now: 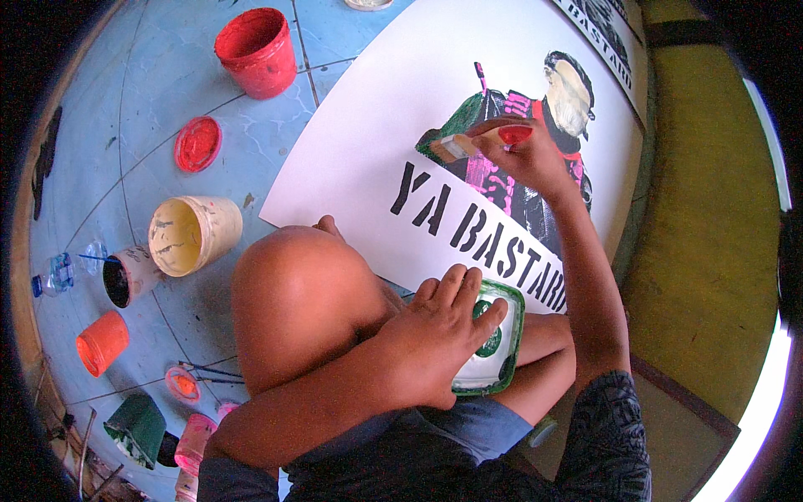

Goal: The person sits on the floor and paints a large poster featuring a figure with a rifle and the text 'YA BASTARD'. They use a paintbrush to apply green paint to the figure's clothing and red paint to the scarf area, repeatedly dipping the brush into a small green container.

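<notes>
Right hand (531,161) around a flat brush (457,147) over a painted white sheet (335,171), left hand (428,335) against a green-rimmed tray (516,339)

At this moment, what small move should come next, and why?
Probably a short stroke along the green patch: the right hand holds the brush at that patch, while the left hand is on a green-smeared container.

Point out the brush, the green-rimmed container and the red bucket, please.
Brush (457,146): head view, band behind the bristles.
Green-rimmed container (508,366): head view, right rim.
Red bucket (266,71): head view, outer wall.
</notes>
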Tool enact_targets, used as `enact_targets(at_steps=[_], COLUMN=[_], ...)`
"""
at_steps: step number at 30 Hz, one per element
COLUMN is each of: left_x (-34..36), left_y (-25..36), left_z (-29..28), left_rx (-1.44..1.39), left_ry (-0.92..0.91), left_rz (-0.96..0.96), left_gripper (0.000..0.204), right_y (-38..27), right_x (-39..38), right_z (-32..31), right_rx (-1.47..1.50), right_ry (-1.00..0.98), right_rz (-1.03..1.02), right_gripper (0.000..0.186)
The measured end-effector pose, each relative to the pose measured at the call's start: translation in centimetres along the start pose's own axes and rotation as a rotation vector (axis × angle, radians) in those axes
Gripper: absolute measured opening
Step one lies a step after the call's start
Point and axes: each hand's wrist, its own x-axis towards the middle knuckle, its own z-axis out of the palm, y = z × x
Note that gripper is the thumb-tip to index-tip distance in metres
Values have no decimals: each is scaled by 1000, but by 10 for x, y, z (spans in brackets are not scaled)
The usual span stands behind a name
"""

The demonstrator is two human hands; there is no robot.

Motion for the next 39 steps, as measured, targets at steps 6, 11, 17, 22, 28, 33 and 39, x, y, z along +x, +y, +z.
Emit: enact_targets(at_steps=[6,11,17,22,28,33,39], left_x=[0,-1,-1,-1,-1,-1,-2], left_y=[0,0,0,-1,-2,-2,0], left_z=[0,1,-1,0,0,0,-2], left_rx=[-2,-12,-32,-17,-35,-37,-27], left_ry=[2,-2,-17,-15,-24,-4,-17], left_rz=[-4,9,4,13,4,16,8], left_gripper=[101,101,101,101,102,103,103], right_y=[-1,-7,-14,-20,-39,-19,-34], right_x=[4,7,12,18,26,26,20], right_z=[-4,-6,-3,-4,-12,0,-12], right_rx=[-70,17,-83,-223,-115,-305,-183], right_ry=[8,40,-118,-147,-125,-164,-115], right_rz=[-5,-83,-48,-81,-82,-116,-72], right_gripper=[15,13,22,24,23,23,21])
